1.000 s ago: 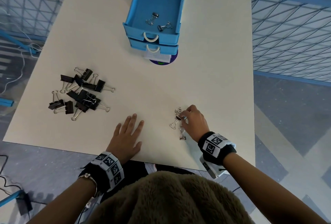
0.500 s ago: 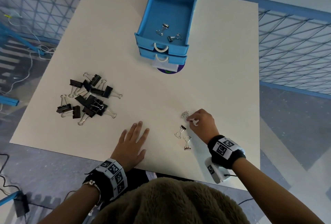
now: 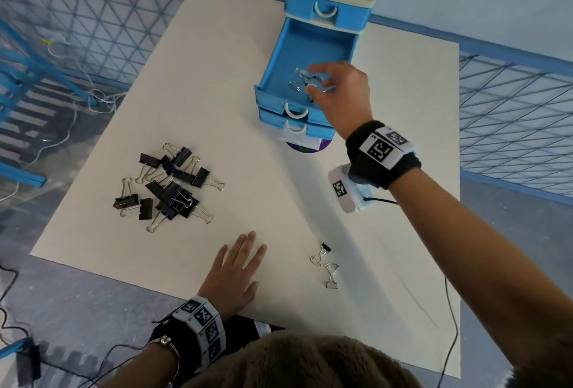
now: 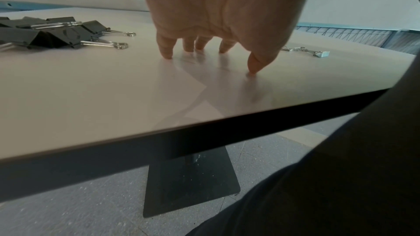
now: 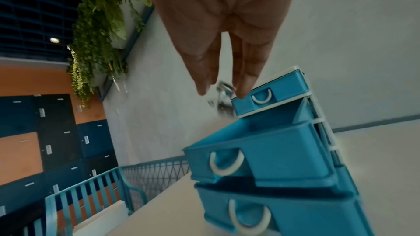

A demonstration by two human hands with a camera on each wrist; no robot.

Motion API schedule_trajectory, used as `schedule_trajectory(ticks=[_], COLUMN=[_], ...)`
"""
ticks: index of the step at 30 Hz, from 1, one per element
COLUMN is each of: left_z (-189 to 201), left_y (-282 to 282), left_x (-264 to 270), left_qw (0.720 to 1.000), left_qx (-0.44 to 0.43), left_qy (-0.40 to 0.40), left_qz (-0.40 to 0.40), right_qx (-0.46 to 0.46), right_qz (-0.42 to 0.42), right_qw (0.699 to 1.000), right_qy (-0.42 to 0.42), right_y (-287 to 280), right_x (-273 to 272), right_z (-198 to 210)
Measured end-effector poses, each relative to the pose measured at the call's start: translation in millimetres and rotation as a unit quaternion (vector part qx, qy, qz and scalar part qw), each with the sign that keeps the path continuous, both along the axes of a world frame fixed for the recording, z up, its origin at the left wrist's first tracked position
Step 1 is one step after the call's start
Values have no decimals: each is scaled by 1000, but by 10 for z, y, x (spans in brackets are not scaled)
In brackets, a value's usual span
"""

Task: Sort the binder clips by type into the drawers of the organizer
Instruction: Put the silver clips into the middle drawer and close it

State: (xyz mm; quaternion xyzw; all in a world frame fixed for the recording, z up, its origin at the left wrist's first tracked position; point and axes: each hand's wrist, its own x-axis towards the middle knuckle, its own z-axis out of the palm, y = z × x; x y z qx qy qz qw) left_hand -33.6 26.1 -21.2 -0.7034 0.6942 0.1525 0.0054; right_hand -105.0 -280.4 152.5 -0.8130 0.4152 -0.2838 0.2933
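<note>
Silver clip [image 5: 223, 90] blurs below right hand [image 5: 223, 24] fingers [image 5: 244, 85], wrist-view only.

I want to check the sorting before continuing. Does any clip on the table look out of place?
Nothing is spilled or damaged. One oddity: near the table's front edge, a small black clip lies beside a small silver clip.

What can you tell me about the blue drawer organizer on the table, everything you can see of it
The organizer is a small upright tower that looks like plastic, with a cream top and frame, blue drawers and white loop handles. It stands at the table's far edge. The top drawer is closed. The second drawer is pulled out, with small silver clips inside. The right hand hovers over it with another clip. Below it, one more closed front shows.
</note>
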Motion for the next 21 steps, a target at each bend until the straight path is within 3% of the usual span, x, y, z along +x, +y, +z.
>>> schedule_trajectory(ticks=[8, 12, 17, 21], left_z=[45, 39, 35, 41], left_y=[-17, -13, -17, -23], left_x=[7, 0, -46, -64], left_qw=[1000, 1000, 1000, 1000], left_qx=[0, 13, 22, 21], left_qy=[-11, -18, -21, -15], left_qz=[-1, -4, 7, 12], right_qx=[0, 82, 149, 133], right_qz=[26, 80, 169, 213], right_qw=[1000, 987, 943, 930], right_qy=[-7, 111, 245, 267], right_y=[408, 915, 1573, 1901], right_x=[-633, -1159, -1695, -1878], right_z=[-451, -847, -1219, -1336])
